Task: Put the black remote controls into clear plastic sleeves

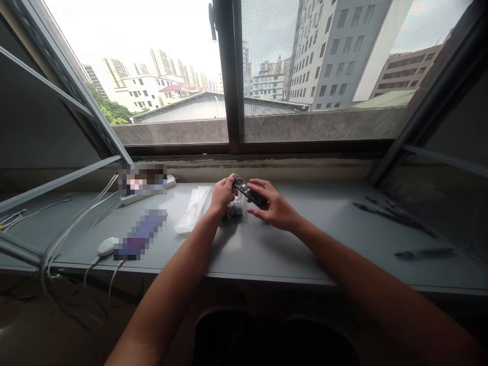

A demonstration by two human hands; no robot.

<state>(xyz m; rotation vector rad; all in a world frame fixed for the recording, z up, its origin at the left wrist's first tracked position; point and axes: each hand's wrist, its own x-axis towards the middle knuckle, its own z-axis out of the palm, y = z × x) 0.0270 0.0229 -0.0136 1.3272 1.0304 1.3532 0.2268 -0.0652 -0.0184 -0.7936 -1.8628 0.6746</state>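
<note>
Remote [249, 191] is held above the middle of the table [305, 254], between the two hands, its long axis slanting from upper left, the far end, down to lower right, the near end; the button face is turned up, and the end with the round key pad points up and left. From the left, pale cables [48, 262] hang over the table's front edge, then comes a white charger [105, 246], touching or just beside a blue-purple block [143, 234] that is pixelated. Behind these a white strip [131, 199] lies along the back, what sits on it also masked. Next are flat, clear bags [192, 209], whose contents, if any, I cannot make out. The left hand [223, 194] pinches the remote's upper-left end, fingers closed on it. Under the remote sits a small clear bag [237, 206] with something dark in it, too blurred to name. The right hand [272, 204] is half open around the lower-right end, fingers over the buttons and thumb below; whether it grips, I cannot tell. Farthest right, slim dark items [396, 216] lie on the table.
</note>
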